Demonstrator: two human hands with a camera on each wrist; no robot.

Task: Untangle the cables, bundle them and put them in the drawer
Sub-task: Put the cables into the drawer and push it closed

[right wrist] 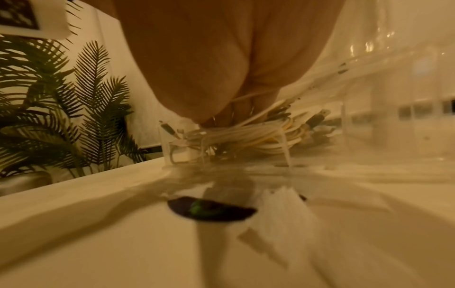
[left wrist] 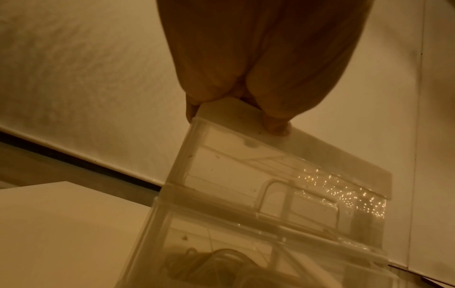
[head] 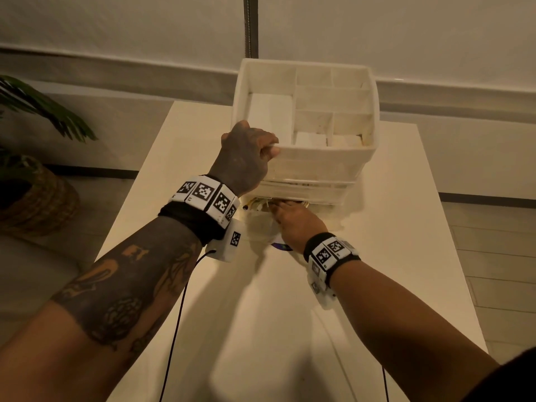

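Note:
A white drawer organizer (head: 319, 161) with an open divided top stands at the far end of the white table (head: 275, 329). My left hand (head: 246, 158) grips its top front left corner; the fingers (left wrist: 275, 124) curl over the rim of the organizer (left wrist: 246, 175). The clear bottom drawer (head: 261, 227) is pulled out. My right hand (head: 293, 219) reaches into it, fingers down in a coiled bundle of white and yellow cables (right wrist: 258, 136). Cable strands run across the fingers. The cable bundle (left wrist: 209, 263) shows dimly through the clear drawer wall. My fingertips are hidden.
A small dark round thing (right wrist: 211, 211) with a green spot lies on the table just under the drawer front and shows as a dark disc (head: 280, 245). A palm plant (head: 34, 111) in a woven basket (head: 37, 198) stands on the floor left of the table.

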